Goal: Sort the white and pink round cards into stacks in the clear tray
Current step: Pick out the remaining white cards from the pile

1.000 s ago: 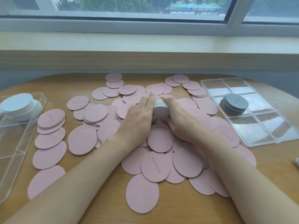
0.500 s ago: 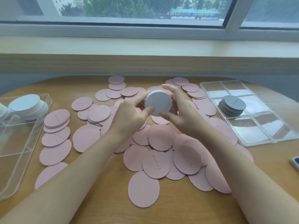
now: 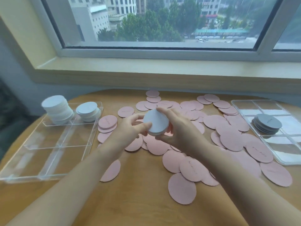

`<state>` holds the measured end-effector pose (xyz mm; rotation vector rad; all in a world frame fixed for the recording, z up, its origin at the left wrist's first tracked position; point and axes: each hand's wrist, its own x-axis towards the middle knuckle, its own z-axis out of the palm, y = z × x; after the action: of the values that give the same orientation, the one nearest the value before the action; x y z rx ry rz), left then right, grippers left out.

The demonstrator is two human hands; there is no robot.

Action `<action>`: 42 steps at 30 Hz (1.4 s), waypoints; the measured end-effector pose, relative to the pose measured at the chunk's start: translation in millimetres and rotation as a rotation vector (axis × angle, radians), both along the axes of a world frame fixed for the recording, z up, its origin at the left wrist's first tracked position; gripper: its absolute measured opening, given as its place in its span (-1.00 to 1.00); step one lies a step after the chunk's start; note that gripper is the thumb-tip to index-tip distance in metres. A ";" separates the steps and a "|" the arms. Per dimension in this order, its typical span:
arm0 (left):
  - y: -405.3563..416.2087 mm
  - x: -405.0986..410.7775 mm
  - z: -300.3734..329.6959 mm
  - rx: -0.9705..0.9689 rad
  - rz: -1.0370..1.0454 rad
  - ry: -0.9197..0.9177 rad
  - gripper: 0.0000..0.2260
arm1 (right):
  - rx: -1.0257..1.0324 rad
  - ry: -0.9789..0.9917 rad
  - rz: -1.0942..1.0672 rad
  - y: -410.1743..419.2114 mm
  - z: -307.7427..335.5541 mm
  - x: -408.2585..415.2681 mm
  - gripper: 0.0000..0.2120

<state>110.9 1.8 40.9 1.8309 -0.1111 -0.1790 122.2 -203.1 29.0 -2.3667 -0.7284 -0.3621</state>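
1. Head view, centre of frame: left hand (image 3: pixel 130 128) and right hand (image 3: pixel 177 129) both grasp a small stack of white cards (image 3: pixel 156 122), fingers curled round its rim, lifted clear of the table (image 3: pixel 138 201).
2. Clear tray (image 3: pixel 48 160) sits at left of frame; two white stacks (image 3: pixel 57 110) already fill its upper compartments, lower ones look bare.
3. Pink cards (image 3: pixel 228 126) lie scattered across the centre and right, unsorted.
4. Second tray (image 3: pixel 286 154) at right edge holds a grey stack (image 3: pixel 267 123).
5. Advice, as judgement: square the edges between both palms before carrying left; keep the stack level so thin cards don't fan out; lower onto an existing white stack or the next compartment, releasing only once seated.
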 end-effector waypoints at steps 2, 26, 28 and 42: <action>20.4 -5.1 3.8 -0.002 0.028 -0.007 -0.70 | 0.019 0.006 0.016 22.0 1.2 4.5 -0.25; 181.7 53.3 -26.5 0.158 0.621 -0.238 -0.38 | 0.097 0.288 0.247 238.8 3.9 145.5 -0.25; 182.6 56.1 -31.0 0.137 0.629 -0.223 -0.37 | 0.111 0.305 0.250 243.6 -2.4 150.1 -0.29; 185.6 62.0 -44.4 0.148 0.551 -0.149 -0.28 | 0.104 0.367 0.279 243.1 -9.8 154.1 -0.31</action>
<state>172.9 187.4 -3.5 1.9503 0.3096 0.3437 276.3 40.0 19.2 -2.1135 -0.8229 0.1473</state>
